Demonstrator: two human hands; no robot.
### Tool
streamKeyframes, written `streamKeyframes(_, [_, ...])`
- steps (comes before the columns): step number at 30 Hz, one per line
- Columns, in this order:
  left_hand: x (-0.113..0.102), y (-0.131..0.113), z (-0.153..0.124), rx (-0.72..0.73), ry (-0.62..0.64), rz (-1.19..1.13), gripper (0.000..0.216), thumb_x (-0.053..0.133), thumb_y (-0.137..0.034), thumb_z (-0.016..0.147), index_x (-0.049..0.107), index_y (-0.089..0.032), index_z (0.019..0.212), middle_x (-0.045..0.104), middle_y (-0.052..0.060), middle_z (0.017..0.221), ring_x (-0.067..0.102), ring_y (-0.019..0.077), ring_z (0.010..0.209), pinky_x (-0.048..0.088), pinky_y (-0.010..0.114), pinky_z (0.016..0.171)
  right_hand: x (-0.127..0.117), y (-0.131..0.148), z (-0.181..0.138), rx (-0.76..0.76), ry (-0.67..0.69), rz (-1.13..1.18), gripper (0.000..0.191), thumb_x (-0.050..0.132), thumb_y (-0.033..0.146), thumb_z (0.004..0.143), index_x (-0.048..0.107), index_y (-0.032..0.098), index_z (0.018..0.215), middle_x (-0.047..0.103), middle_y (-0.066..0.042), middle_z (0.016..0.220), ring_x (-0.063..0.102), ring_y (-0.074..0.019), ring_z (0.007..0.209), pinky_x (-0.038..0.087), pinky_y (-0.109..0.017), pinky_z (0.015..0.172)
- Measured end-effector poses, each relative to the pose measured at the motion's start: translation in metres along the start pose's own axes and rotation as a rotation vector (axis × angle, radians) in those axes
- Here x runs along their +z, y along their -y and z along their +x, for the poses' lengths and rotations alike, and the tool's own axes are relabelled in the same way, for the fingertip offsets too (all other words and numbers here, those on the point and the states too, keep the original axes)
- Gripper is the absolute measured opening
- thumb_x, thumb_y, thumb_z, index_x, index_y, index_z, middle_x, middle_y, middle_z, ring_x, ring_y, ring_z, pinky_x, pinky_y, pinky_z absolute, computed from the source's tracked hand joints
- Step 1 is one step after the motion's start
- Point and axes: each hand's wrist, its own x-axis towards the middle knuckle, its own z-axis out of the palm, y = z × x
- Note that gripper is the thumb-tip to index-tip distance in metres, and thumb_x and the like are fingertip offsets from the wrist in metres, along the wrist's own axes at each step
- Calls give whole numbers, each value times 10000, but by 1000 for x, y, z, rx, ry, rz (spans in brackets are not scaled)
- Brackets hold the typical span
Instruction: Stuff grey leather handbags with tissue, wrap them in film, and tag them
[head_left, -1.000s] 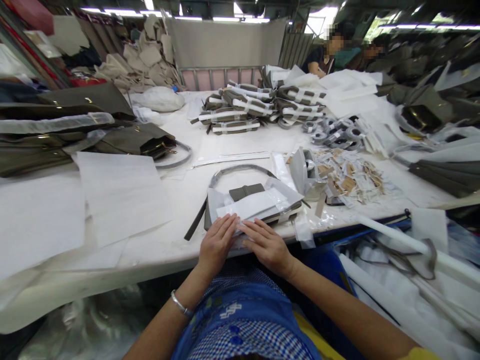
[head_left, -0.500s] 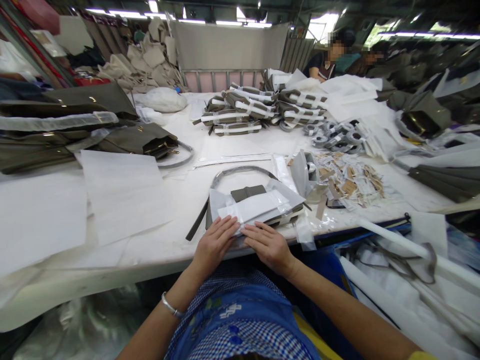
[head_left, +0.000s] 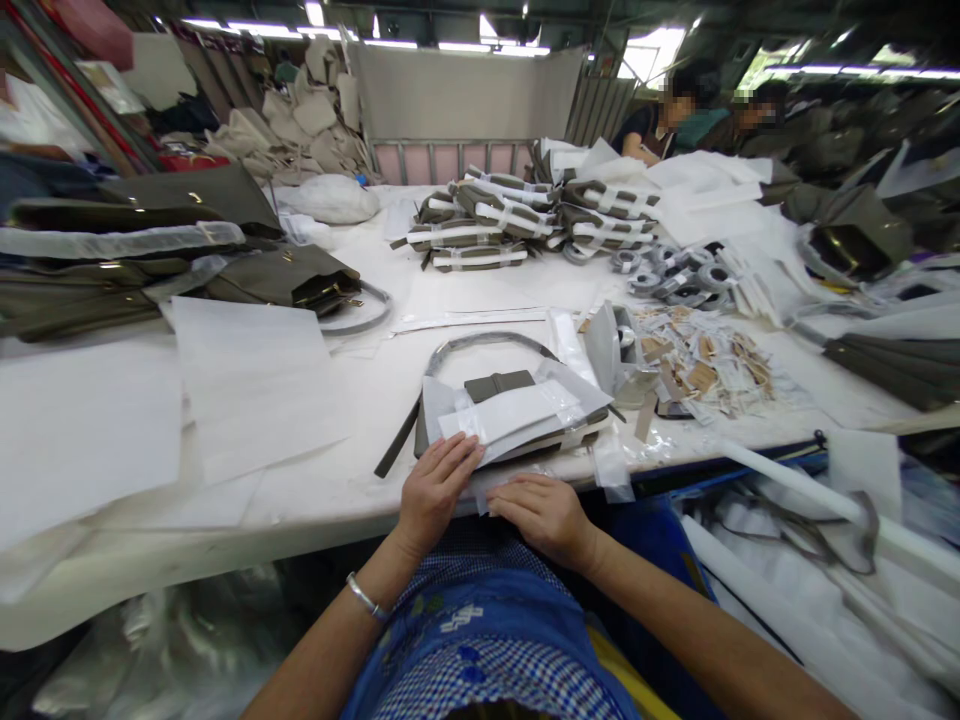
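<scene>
A dark olive handbag (head_left: 499,383) lies flat at the table's front edge, its wrapped handle (head_left: 487,340) arching away from me. White paper (head_left: 517,415) and translucent sheeting cover much of the bag. My left hand (head_left: 439,490) rests with outstretched fingers on the near left part of this covering. Beside it, my right hand (head_left: 551,515) is off the bag at the table edge. Its fingers are bent together at a piece of clear tape (head_left: 484,498), partly hidden by the fingertips. Another clear strip (head_left: 613,470) hangs over the edge to the right.
Stacked wrapped bags (head_left: 487,220) lie at the back, with grey tape rolls (head_left: 675,275) and a heap of tags (head_left: 720,360) to the right. Larger olive bags (head_left: 247,280) and white sheets (head_left: 251,380) lie left. A co-worker (head_left: 664,115) is at the far right.
My right hand has come off the bag and moved toward me to the table edge, its fingers now bent at the clear tape. The left hand stays on the covering.
</scene>
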Motion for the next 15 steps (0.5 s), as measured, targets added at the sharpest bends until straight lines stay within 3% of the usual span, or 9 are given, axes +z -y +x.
streamKeyframes(4, [1, 0, 1, -37, -34, -12, 477, 521, -104, 944, 505, -267, 1392, 591, 94, 1338, 526, 238, 1273, 454, 460, 1082, -31, 10, 33, 29, -54, 51, 166, 543, 76, 928, 656, 180, 993, 754, -21, 909, 694, -113, 801, 529, -295, 879])
streamKeyframes(7, [1, 0, 3, -42, -54, -27, 460, 540, -112, 937, 530, -267, 1370, 618, 100, 1256, 553, 243, 1226, 479, 462, 1051, -39, 2, 38, 102, -75, -4, 153, 576, 97, 924, 658, 187, 1018, 750, -35, 920, 688, -138, 839, 537, -306, 859])
streamKeyframes(12, [1, 0, 4, -31, -71, -37, 449, 540, -123, 941, 530, -265, 1367, 626, 92, 1226, 556, 233, 1211, 484, 443, 1046, -14, -20, -8, 44, 159, -44, 325, 585, 168, 941, 588, 156, 1266, 678, -120, 1213, 598, -218, 1171, 507, -395, 1002])
streamKeyframes(15, [0, -1, 3, -39, -73, -44, 448, 524, -131, 948, 525, -278, 1372, 627, 88, 1233, 563, 232, 1204, 476, 454, 1055, 8, -27, -32, 42, 211, -121, 358, 548, 139, 948, 573, 166, 1304, 664, -126, 1247, 577, -234, 1208, 491, -444, 1020])
